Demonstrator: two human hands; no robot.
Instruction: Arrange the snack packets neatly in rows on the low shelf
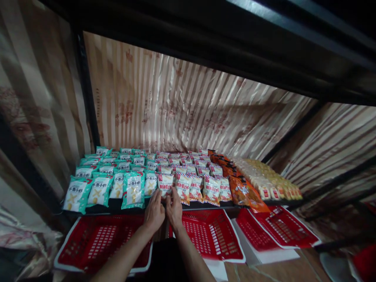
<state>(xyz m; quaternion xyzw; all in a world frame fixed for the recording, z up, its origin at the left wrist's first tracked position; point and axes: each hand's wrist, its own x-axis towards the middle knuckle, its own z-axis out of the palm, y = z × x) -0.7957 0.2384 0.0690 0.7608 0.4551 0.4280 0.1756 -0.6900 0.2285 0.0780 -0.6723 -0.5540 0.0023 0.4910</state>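
Note:
In the middle of the shelf's front row stands a white snack bag (165, 181) with red lettering and a striped top edge. My left hand (154, 211) grips its lower left side, fingers curled in. At the lower right side, my right hand (174, 208) pinches the same bag, with the fingertips partly hidden. Just left of my hands is a teal-and-white snack bag (150, 183), the nearest of several in rows. Another white bag with red lettering (183, 187) stands close by on the right.
Orange bags (245, 192) and clear-wrapped pale packs (261, 178) fill the shelf's right side. Below the shelf edge sit a red basket (100, 243) at left, another red basket (210, 235) at centre and a further one (289, 227) at right. A dark beam (188, 51) crosses overhead.

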